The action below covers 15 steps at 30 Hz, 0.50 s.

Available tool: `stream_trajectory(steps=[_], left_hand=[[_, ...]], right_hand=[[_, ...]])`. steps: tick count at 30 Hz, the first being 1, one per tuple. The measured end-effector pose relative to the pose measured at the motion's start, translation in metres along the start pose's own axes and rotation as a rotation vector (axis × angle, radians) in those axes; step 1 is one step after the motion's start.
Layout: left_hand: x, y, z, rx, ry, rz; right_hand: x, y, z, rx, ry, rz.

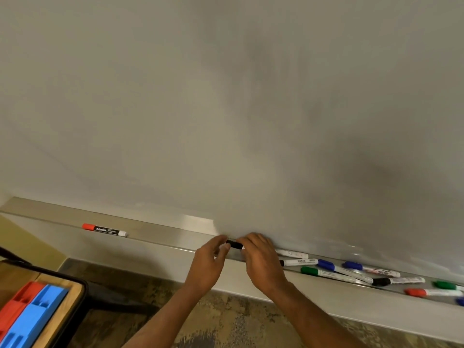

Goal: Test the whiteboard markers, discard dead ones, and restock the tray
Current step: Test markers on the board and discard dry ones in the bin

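Note:
A black marker (234,244) sits between my two hands, just above the metal tray (160,233) at the foot of the whiteboard (226,109). My left hand (211,264) pinches its left end, and my right hand (261,259) curls round its right part, hiding most of the barrel. A red-capped marker (104,230) lies alone on the tray to the left. Several markers lie in the tray to the right: a blue one (341,270), a green one (324,272), a black one (396,280), a red one (431,292).
A wooden table (62,310) stands at the lower left with a red organiser (15,307) and a blue organiser (32,320) on it. A dark strap (12,256) crosses its far edge. Patterned carpet (200,322) lies below the tray.

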State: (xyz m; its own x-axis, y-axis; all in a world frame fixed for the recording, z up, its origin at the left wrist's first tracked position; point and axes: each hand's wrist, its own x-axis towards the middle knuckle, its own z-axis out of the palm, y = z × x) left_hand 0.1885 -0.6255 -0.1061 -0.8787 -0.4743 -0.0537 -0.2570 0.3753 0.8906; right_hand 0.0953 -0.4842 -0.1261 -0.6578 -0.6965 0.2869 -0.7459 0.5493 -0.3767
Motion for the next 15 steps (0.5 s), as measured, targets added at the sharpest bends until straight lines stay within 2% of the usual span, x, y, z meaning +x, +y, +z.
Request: stream_trajectory(steps=[3, 7, 11, 15], left_hand=[[0.001, 0.029, -0.006, -0.272, 0.005, -0.030], [0.000, 0.074, -0.021, -0.539, 0.009, -0.085], [-0.007, 0.117, -0.037, -0.687, 0.004, -0.085], [-0.021, 0.164, -0.050, -0.774, -0.069, -0.033]], right_hand=[[0.007, -0.016, -0.017, 0.167, 0.088, 0.030], [0.023, -0.035, -0.052, 0.427, 0.126, 0.097], [0.032, -0.055, -0.100, 0.628, 0.182, 0.108], [0.030, -0.074, -0.152, 0.757, 0.208, 0.125]])
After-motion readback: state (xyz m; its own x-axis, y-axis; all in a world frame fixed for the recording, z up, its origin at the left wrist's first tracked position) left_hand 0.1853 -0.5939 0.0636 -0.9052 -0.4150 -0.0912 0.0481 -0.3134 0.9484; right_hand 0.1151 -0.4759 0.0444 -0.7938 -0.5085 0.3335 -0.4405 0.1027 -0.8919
